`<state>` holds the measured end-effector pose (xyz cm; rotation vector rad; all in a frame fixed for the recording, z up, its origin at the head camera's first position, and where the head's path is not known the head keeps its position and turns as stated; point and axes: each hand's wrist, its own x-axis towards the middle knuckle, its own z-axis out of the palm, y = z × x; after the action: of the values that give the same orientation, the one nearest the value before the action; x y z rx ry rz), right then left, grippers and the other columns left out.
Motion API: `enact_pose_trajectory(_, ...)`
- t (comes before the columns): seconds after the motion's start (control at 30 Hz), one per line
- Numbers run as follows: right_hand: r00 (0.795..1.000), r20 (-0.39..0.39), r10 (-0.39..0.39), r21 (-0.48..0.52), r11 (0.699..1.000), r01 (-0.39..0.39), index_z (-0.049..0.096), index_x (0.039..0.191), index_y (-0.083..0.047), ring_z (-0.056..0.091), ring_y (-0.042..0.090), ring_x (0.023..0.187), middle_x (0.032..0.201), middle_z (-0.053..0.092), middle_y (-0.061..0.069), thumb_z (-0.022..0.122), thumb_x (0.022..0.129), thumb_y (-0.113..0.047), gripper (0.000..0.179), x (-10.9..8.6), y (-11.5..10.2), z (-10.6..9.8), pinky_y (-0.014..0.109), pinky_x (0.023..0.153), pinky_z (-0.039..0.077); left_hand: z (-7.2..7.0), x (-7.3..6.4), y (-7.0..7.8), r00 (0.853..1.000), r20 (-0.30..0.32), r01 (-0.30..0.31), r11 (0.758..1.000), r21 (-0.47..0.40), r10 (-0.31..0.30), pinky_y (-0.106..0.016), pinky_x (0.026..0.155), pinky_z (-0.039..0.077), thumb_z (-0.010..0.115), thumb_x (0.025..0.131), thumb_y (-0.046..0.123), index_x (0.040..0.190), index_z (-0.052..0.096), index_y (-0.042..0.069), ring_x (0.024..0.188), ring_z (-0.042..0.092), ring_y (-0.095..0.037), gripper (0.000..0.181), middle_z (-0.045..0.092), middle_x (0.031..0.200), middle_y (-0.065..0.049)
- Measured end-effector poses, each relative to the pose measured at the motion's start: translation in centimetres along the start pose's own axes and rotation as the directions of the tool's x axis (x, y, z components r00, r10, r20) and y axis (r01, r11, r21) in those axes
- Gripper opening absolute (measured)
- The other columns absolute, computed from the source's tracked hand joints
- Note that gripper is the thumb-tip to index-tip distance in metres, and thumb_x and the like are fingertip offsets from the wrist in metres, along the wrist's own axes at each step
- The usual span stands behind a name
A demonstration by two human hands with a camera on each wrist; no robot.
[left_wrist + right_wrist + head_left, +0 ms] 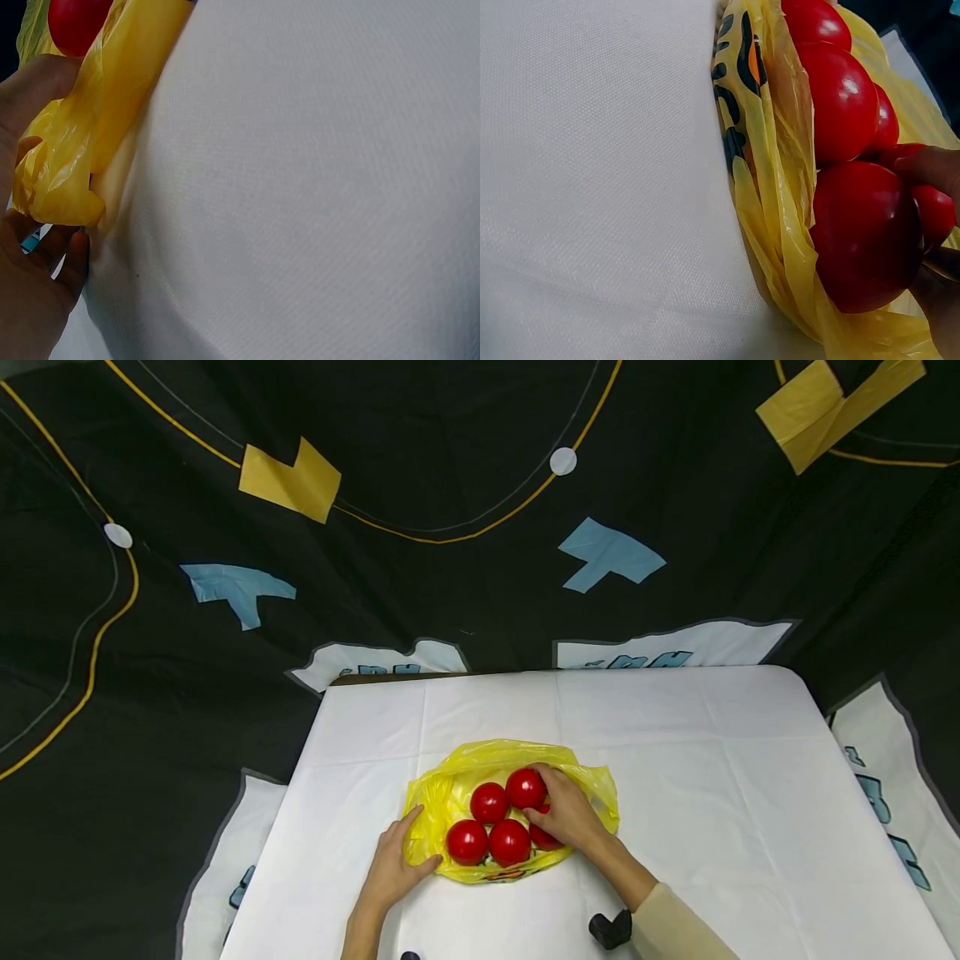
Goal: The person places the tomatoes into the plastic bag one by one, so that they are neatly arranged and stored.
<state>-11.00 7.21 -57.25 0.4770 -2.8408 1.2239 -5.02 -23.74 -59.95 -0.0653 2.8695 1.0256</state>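
Observation:
A yellow plastic bag lies spread on the white-covered table with several glossy red balls in its mouth. At the bag's left side, my left hand holds the plastic, its thumb near the front edge and its fingers farther back. In the left wrist view, a loose corner of the bag bulges between thumb and fingers. My right hand reaches in from the right and grips the rearmost red ball between thumb and fingers. Beneath that hand, another ball is partly covered in the head view.
A white cloth covers the table. Near the right sleeve lies a small black object. Behind the table hangs a dark printed cloth with yellow, blue and white shapes.

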Motion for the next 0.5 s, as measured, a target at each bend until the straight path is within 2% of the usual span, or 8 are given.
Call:
enact_pose_trajectory(0.27,1.0,0.009,-0.011,-0.02,1.0,0.011,0.051,0.127,-0.004,0.059,0.03,0.104,0.116,0.061,0.013,0.079,0.075,-0.02,0.061,0.24,0.29,0.26,0.046,0.086,0.05,0.02,-0.02,-0.05,1.0,0.004,0.008,1.0,-0.003,-0.008,-0.053,0.099,0.038,0.084,0.066,0.037,0.143,0.041,0.027,0.117,0.044,-0.025,0.088,0.054,0.126,-0.002)
enact_pose_trajectory(0.5,1.0,0.022,0.016,-0.028,0.999,-0.016,0.051,0.126,-0.002,0.06,0.031,0.101,0.113,0.061,0.015,0.079,0.075,-0.02,0.061,0.46,0.34,0.53,0.046,0.084,0.051,-0.1,-0.02,0.03,1.0,0.015,0.021,1.0,-0.006,-0.021,-0.053,0.1,0.038,0.083,0.067,0.039,0.143,0.04,0.029,0.118,0.043,-0.024,0.088,0.053,0.128,-0.001)
